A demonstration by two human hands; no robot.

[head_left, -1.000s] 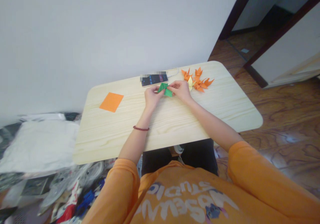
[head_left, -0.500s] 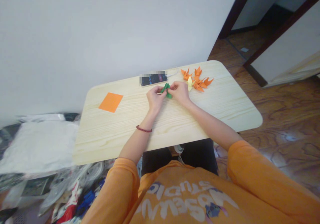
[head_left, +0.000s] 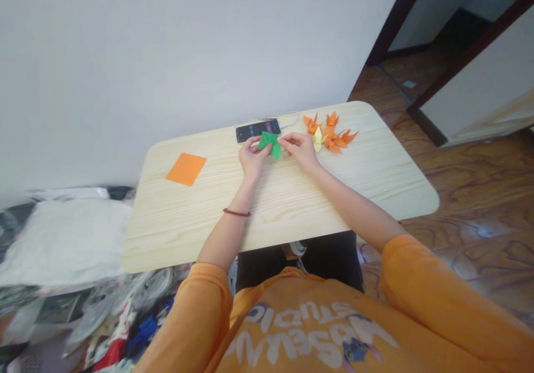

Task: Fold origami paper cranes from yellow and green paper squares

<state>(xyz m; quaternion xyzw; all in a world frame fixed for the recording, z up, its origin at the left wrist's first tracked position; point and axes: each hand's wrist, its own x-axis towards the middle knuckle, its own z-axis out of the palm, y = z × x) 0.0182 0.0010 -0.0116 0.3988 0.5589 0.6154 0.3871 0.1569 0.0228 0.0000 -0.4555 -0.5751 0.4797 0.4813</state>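
L hand (head_left: 252,159) and R hand (head_left: 301,150) both grasping green origami paper (head_left: 270,144), fingers pinched on it, paper held betw. the hands over the table (head_left: 283,212). Phone (head_left: 257,130) lies just past L hand, w/ white cable (head_left: 290,118) running beyond the gap betw. hands. Orange cranes (head_left: 334,134) & yellow crane (head_left: 318,138) sit just right of R hand. Orange sheet (head_left: 186,169) lies flat, well left of L hand. Red bead bracelet (head_left: 236,213) on L wrist.
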